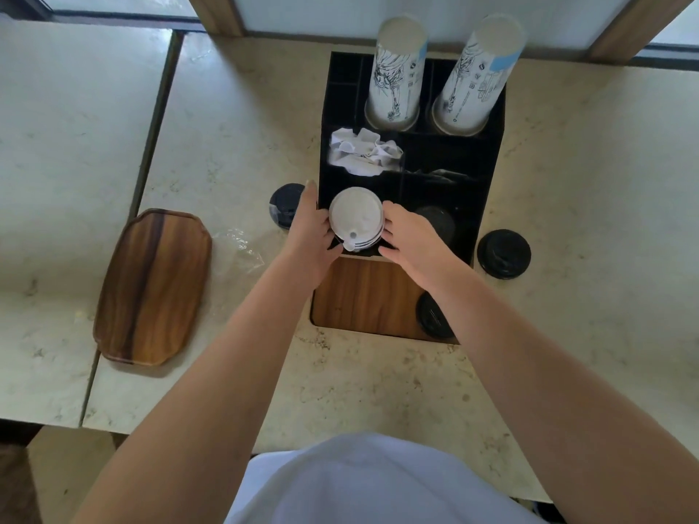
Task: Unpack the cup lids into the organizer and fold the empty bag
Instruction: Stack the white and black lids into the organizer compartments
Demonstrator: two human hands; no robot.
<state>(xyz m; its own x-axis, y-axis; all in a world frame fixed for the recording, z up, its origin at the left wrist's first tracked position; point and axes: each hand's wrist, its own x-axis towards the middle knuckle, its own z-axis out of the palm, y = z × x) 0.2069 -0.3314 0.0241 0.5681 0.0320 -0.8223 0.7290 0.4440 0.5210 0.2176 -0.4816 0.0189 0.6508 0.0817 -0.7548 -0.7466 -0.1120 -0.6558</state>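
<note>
Left to right: a wooden tray lies across the worktop seam, with the clear bag just beside it. A black lid sits against the organizer wall. The left hand and right hand grasp the stack of white lids in the front-left compartment. Open worktop flanks another black lid.
</note>
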